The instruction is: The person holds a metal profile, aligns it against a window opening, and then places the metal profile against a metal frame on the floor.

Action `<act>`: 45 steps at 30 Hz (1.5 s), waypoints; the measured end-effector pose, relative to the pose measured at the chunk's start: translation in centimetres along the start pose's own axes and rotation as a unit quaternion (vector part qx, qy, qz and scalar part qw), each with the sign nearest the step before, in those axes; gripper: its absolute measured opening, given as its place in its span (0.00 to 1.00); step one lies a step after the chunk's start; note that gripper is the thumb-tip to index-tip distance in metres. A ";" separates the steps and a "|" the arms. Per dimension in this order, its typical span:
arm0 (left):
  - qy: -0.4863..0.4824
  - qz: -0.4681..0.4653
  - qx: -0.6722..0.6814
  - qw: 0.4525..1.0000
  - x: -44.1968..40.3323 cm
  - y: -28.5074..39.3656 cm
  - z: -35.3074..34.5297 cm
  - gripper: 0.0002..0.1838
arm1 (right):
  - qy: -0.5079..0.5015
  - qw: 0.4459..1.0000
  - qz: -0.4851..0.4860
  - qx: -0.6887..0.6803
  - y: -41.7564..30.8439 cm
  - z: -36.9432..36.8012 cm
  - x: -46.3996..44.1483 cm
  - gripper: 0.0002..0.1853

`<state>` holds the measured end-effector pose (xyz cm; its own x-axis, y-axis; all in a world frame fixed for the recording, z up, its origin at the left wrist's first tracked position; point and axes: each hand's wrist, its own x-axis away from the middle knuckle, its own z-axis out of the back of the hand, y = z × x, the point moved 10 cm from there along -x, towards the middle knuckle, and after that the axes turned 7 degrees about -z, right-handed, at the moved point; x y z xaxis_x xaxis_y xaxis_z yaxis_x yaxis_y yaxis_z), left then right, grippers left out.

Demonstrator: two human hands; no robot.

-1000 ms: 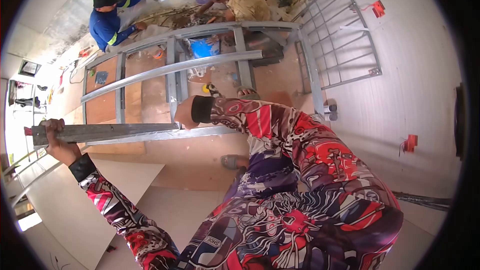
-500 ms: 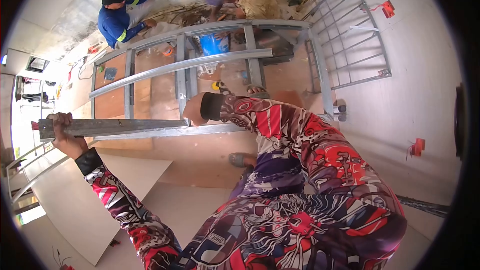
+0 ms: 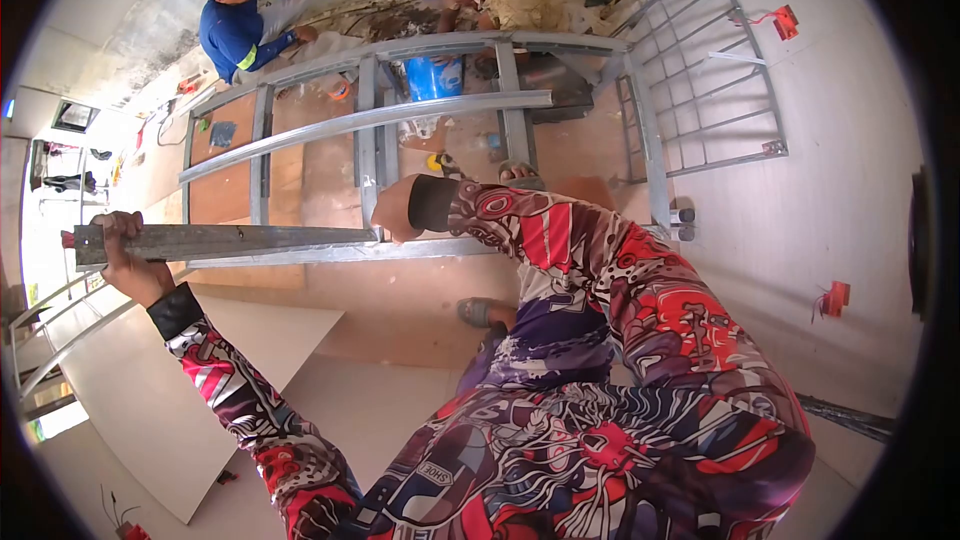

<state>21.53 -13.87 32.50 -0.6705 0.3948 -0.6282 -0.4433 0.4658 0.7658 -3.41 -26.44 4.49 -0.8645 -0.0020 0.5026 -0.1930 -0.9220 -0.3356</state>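
My left hand (image 3: 135,265) is wrapped around the wide end of a grey metal channel (image 3: 250,240). The channel runs rightward, nearly level, above the near rail of a metal stud frame (image 3: 365,150). At its far right end is my right hand (image 3: 398,208), closed, with the fingers mostly turned out of sight; it grips the channel there by the frame's near rail. A second loose metal channel (image 3: 400,117) lies slantwise across the frame's crosspieces.
Beyond the frame are two people: one in a blue shirt (image 3: 228,35), one crouching in a tan shirt (image 3: 525,5) near a blue bucket (image 3: 433,78). A metal grid (image 3: 715,80) leans at the right wall. A pale panel (image 3: 200,360) lies at the lower left.
The view has shifted slightly. Both hands stay on the channel, whose left end sits a little higher in view. The crouching person's head has moved slightly.
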 end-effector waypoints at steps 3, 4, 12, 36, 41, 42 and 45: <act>0.030 0.000 -0.019 0.999 0.3 0.3 -0.1 0.07 | 0.012 1.000 -0.004 -0.006 0.3 0.1 0.1 0.18; 0.024 -0.001 -0.013 1.000 0.2 0.2 0.0 0.07 | 0.017 1.000 -0.006 -0.008 0.4 0.2 0.0 0.17; 0.022 0.017 -0.006 1.000 -0.2 -1.0 1.3 0.07 | 0.015 1.000 -0.023 -0.002 0.6 0.0 0.0 0.15; 0.052 0.029 -0.001 0.998 0.0 -1.1 1.7 0.25 | 0.025 0.999 -0.023 0.003 0.2 0.5 -0.3 0.14; 0.030 0.005 0.001 1.000 -0.1 -0.6 1.3 0.24 | 0.022 0.999 -0.023 0.021 0.3 0.4 -0.5 0.14; 0.030 0.007 0.001 1.000 -0.2 -0.7 1.5 0.24 | 0.021 0.999 -0.019 0.017 0.2 0.3 -0.7 0.14; 0.021 0.008 0.002 1.000 -0.5 -1.3 2.4 0.16 | 0.021 1.000 -0.020 0.010 0.4 0.4 -0.4 0.14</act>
<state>23.88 -12.78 31.55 -0.7018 0.3686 -0.6096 -0.4298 0.4632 0.7750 -2.97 -26.93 4.51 -0.8752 0.0518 0.4811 -0.2198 -0.9284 -0.2997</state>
